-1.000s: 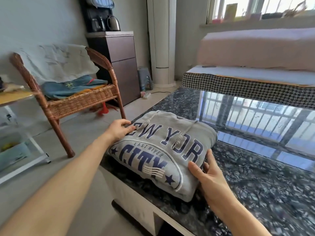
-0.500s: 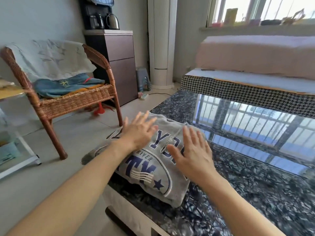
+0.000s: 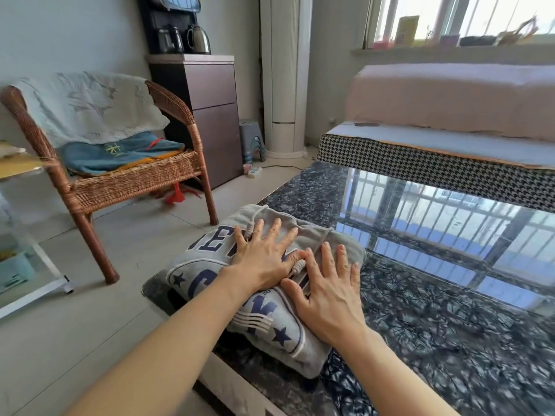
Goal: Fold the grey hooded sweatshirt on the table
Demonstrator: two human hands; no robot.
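The grey hooded sweatshirt [image 3: 207,265], printed with navy letters and stars, lies folded into a compact bundle at the near left corner of the dark marble table [image 3: 435,340]. My left hand [image 3: 264,259] presses flat on its upper middle, fingers spread and straight. Beside it my right hand [image 3: 327,286] presses flat on the bundle's right half, fingers straight too. A knotted drawstring end [image 3: 298,267] shows between the two hands. Part of the print is hidden under my palms.
A wicker chair [image 3: 126,181] with cloths on it stands on the floor to the left. A houndstooth-edged bench [image 3: 435,166] with a pink cushion runs along the table's far side. Behind stand a dark cabinet [image 3: 210,115] with kettles and a white column unit [image 3: 283,73].
One second ago my hands held the bundle's left and right edges. They lifted, came over the top, and now press flat on it side by side.
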